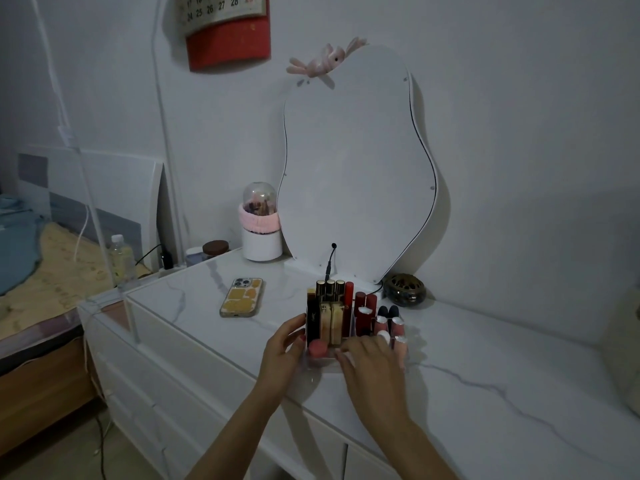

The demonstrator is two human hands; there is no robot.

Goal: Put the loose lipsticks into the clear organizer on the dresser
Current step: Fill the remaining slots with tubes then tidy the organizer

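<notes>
While both forearms reach in from below, the left hand (284,344) touches the clear organizer's (320,362) left side, fingers relaxed. Over its front, the right hand (372,362) spreads flat, holding nothing. Lipsticks (333,315) stand upright inside on the dresser (485,375).

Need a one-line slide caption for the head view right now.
Both hands, left and right, at the lipstick-filled clear organizer on the marble-topped dresser.
</notes>
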